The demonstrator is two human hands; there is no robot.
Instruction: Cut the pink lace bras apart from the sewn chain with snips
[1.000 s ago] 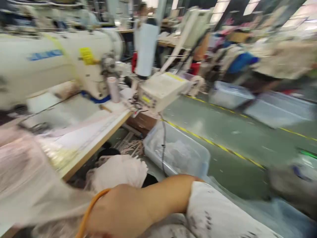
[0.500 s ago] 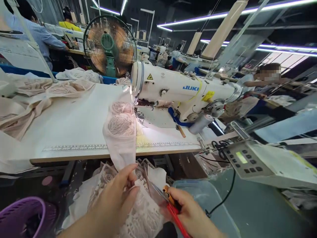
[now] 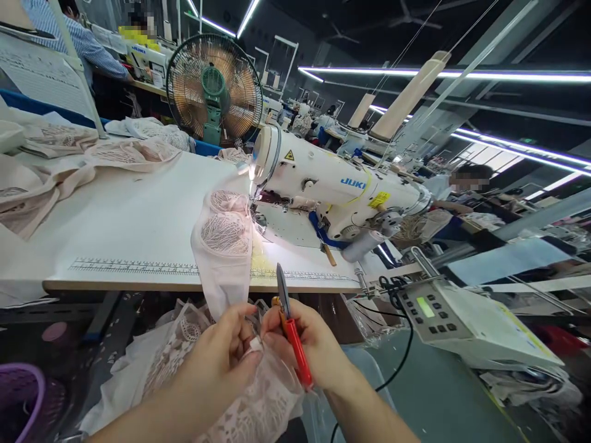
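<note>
- Closed on the lower end of a pale pink lace garment (image 3: 221, 237), the left hand (image 3: 224, 351) has its thumb and fingers bunched together, a small white tab (image 3: 255, 344) showing at the thumb tip.
- Wrapped around red-handled scissors (image 3: 298, 354), the right hand (image 3: 318, 344) has the dark blades pointing up and away from the person. Its thumb and forefinger meet just beside the left hand; from where I stand, I can't tell whether they pinch cloth too.
- That garment lies on the white table (image 3: 124, 227), its lace cups by the needle end of the sewing machine (image 3: 323, 169). It covers part of the printed ruler (image 3: 133, 266), and its plain lower part drops over the front edge to the hands.
- Below the hands hangs more pale lace (image 3: 258, 412), with a looser heap (image 3: 152, 363) to the left, under the table edge.
- Over on the table's left lie other pink pieces (image 3: 133, 151).
- Beyond the machine's right end sits a control box (image 3: 434, 307) with a lit green display.
- Behind the table stands a big fan (image 3: 215, 89); left of it sits a person in a striped shirt (image 3: 99, 52).
- Down at the lower left I see a purple basket (image 3: 39, 394).
</note>
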